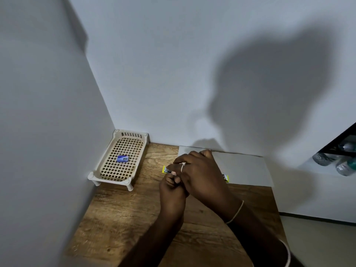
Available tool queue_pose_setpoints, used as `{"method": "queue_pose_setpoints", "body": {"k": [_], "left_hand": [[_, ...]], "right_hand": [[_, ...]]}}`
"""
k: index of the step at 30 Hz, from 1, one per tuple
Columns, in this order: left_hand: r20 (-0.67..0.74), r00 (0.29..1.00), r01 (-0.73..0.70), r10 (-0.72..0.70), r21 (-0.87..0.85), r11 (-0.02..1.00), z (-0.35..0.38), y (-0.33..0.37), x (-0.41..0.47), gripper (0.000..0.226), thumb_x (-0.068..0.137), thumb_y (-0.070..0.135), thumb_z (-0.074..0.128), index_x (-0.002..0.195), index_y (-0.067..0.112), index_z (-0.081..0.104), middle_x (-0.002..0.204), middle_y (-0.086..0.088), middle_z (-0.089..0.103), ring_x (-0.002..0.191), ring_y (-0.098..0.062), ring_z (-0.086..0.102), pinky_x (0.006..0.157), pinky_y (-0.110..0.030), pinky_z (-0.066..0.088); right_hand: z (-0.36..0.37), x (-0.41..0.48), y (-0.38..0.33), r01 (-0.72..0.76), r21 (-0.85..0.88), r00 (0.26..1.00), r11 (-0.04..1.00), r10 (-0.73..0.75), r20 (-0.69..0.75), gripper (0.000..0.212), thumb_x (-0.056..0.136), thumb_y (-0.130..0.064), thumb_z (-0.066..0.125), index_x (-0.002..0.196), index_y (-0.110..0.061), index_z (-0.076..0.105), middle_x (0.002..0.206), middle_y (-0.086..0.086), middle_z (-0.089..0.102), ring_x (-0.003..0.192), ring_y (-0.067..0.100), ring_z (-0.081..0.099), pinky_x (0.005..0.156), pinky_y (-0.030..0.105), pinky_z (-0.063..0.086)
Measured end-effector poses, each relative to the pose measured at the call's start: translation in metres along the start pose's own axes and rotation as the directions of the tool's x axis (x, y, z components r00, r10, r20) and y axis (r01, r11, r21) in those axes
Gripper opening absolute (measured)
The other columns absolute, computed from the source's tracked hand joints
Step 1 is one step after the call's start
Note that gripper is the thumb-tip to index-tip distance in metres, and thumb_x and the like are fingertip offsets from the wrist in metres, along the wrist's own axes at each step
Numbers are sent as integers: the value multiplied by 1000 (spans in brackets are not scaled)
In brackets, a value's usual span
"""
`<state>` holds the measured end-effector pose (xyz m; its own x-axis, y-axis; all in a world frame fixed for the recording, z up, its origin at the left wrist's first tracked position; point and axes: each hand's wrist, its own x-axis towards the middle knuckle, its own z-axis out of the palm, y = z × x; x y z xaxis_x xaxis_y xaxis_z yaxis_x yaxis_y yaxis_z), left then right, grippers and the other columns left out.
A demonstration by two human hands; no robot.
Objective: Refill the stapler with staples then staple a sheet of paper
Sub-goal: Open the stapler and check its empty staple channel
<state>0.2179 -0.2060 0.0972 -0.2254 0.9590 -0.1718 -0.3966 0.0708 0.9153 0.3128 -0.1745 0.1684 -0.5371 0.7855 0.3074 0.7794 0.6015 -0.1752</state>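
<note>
A yellow-green stapler lies across the wooden desk, mostly covered by my hands; only its left end and its right end show. My right hand lies over the stapler's middle, fingers curled down on it. My left hand sits just below, its fingertips pinched at the stapler's left part; whether it holds staples is hidden. A white sheet of paper lies flat behind the stapler, against the wall. A small blue staple box rests in the cream basket.
The cream plastic lattice basket stands in the back left corner between two white walls. The wooden desk extends toward me. Plastic bottles lie on a shelf at the far right, beyond the desk edge.
</note>
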Motion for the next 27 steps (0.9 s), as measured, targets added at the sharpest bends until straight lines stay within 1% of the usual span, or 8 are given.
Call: {"method": "queue_pose_setpoints", "body": {"k": [5,6,10,14,16,19,23,27], "left_hand": [[-36,999,16,-15,27,1000,-3,-3,2,17,90,-20,51,77,-11,56,72,-18,53,74,-28,43,65,-42,35],[-40,999,24,-22,33,999,-3,-3,2,19,90,-20,51,77,-9,58,70,-18,53,72,-27,44,64,-41,36],[-21,999,41,-40,57,998,-2,0,1,51,90,-21,48,62,19,64,59,-5,55,62,-20,46,59,-32,37],[-21,999,49,-48,69,996,-1,-2,0,31,91,-18,51,79,4,70,70,-10,66,69,-22,60,59,-32,49],[-15,998,69,-69,59,996,0,-2,-1,34,92,-16,52,80,8,72,73,-8,71,71,-16,68,60,-26,55],[-7,997,82,-82,55,995,1,-3,-1,29,91,-19,49,83,-1,71,76,-13,71,74,-20,68,61,-28,57],[5,998,67,-68,83,994,1,-5,0,16,95,-14,51,89,-14,66,76,-19,68,72,-23,63,60,-26,55],[130,990,42,-46,32,999,6,0,-3,30,94,-14,49,91,0,75,82,-12,76,78,-16,73,64,-24,57]], "right_hand": [[2,5,0,30,-14,999,999,-30,21,25,93,-28,60,110,-36,77,110,-12,73,97,17,64,84,42,40],[2,6,1,31,-19,999,999,-30,33,24,93,-29,60,109,-36,76,109,-12,72,98,17,63,84,41,39],[4,11,4,63,-78,994,995,-55,93,22,94,-29,59,109,-35,73,110,-12,69,103,16,59,85,38,36],[6,14,7,96,-99,990,990,-85,111,14,89,-26,62,100,-32,69,101,-9,69,94,18,61,79,39,39],[8,14,12,105,-102,988,989,-93,121,11,92,-30,57,98,-31,66,100,-9,68,93,18,61,79,39,40],[11,12,20,121,-88,986,989,-110,129,24,98,-38,42,96,-30,64,99,-9,67,92,16,61,79,39,40],[9,8,30,143,2,980,990,-142,141,18,97,-40,48,93,-28,62,90,-8,61,87,14,59,78,39,40],[-1,7,38,146,124,981,982,-160,114,15,94,-36,58,84,-24,59,83,-7,55,71,13,53,70,39,41]]}}
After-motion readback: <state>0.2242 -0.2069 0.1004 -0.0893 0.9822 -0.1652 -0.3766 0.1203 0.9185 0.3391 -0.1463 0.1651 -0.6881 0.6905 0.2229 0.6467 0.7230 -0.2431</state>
